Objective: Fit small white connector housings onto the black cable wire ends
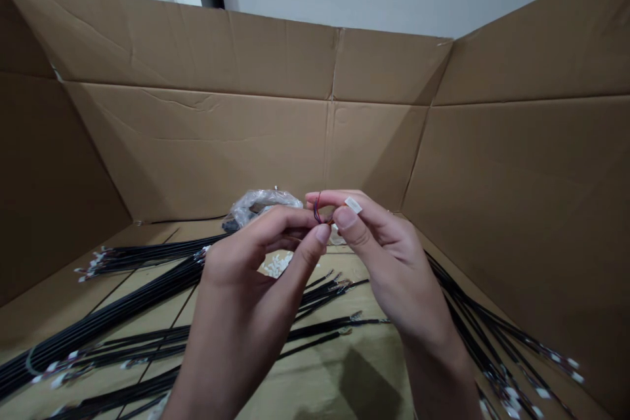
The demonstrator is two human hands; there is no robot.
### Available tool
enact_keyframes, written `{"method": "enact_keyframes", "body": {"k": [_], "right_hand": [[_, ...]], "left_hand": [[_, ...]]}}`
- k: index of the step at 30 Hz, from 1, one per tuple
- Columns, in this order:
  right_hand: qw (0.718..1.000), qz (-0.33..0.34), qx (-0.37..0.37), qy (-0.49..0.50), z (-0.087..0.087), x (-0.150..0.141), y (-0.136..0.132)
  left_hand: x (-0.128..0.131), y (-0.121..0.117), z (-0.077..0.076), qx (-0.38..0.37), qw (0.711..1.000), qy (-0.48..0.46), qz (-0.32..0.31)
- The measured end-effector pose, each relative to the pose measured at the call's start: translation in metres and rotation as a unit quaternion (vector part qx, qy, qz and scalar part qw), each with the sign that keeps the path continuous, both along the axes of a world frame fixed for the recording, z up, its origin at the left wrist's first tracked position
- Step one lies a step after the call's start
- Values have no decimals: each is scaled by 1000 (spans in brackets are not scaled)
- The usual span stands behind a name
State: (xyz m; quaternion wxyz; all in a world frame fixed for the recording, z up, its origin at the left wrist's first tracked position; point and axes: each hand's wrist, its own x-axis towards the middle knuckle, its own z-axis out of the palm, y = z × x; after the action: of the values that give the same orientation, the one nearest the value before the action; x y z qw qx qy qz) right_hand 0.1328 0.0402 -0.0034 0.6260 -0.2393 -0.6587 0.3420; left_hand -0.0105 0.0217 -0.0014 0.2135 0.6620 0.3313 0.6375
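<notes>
In the middle of the view my two hands meet over the cardboard floor. Between thumb and forefinger, my left hand (256, 275) pinches thin coloured wires (317, 211), some red and some dark, which curve up in a small loop. My right hand (388, 256) is closed too, its thumb and forefinger on a small white connector (353, 205) at the wires' other side. Whether the wire ends sit inside the connector is too small to tell. Below the hands lies a small pile of loose white connectors (278, 265).
Tall cardboard walls (211, 125) stand at the back and sides. A clear plastic bag (260, 203) lies behind my hands. Bundles of black cables (123, 302) with white plugs spread at left; more black cables (472, 321) lie at right. Cables with bare ends (329, 325) are below.
</notes>
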Motion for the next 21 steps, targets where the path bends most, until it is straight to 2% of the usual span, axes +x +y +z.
{"method": "enact_keyframes", "body": {"k": [9,14,21], "right_hand": [[1000,18,-4,-14,0,0,2],[1000,3,-23,-14,0,-1,2],[999,-11,-34,-13,0,-3,1]], "left_hand": [[0,6,4,-35,999,-18,2],[2,6,2,-18,999,-19,24],[3,3,2,-1,1000,-23,11]]}}
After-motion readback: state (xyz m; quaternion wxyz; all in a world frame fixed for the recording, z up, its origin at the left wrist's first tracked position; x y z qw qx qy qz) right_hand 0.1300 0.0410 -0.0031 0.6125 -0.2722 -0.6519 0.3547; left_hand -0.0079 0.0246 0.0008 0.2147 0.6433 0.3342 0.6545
